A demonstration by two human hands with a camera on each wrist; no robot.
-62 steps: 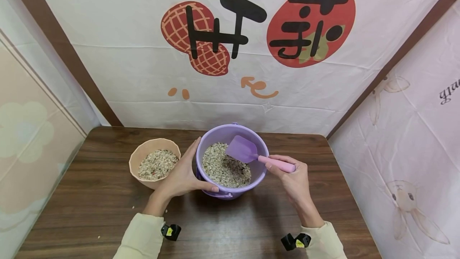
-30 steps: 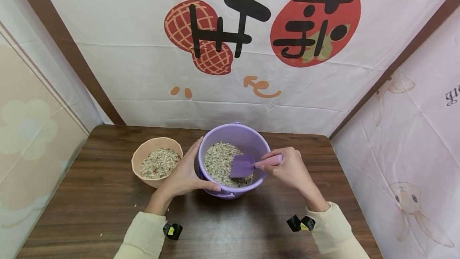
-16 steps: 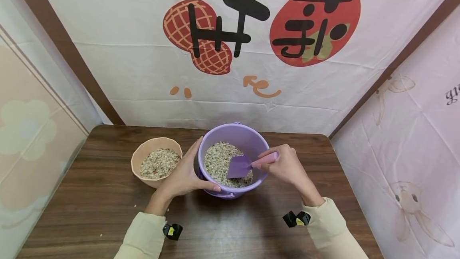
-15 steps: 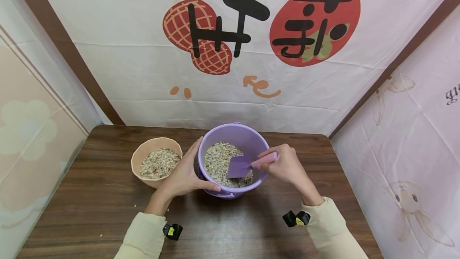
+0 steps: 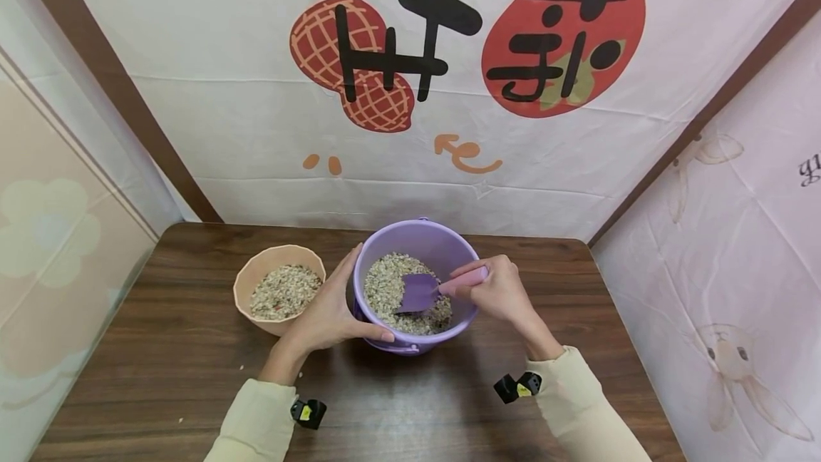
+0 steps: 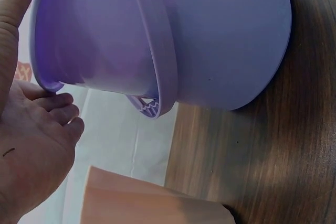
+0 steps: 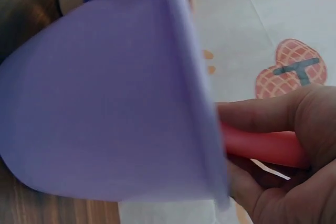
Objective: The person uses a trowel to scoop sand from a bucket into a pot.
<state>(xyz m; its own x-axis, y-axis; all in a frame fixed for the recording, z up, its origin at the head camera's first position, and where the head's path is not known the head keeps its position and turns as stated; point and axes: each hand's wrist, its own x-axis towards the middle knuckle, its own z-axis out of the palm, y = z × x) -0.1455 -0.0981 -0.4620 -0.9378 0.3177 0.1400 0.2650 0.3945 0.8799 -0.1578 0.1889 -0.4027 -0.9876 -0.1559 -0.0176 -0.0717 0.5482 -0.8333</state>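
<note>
A purple bucket (image 5: pixel 442 244) with pale mixed gravel-like bits (image 5: pixel 388 280) inside stands on the table. My left hand (image 5: pixel 323 312) holds its rim from the left, the thumb over the front edge. In the left wrist view, several curled fingertips meet the rim. My right hand (image 5: pixel 500 291) grips the pink handle (image 5: pixel 468 278) of a small shovel, whose purple blade (image 5: pixel 418 292) is tilted against the bits. In the right wrist view, the bucket wall (image 7: pixel 105 103) hides the blade. Left of the bucket, close to my left hand, stands a peach bowl (image 5: pixel 250 278) with similar bits.
The brown wooden table (image 5: pixel 417 412) has a few stray bits near its left front. A printed white cloth (image 5: pixel 256 127) hangs behind it, and more cloth walls flank both sides. The bucket's carrying handle (image 6: pixel 163 51) hangs down its outside.
My right hand first lowered the shovel from above the bits into them. Since then it has slid the blade leftward through the bucket. The left hand, bucket and bowl stay put.
</note>
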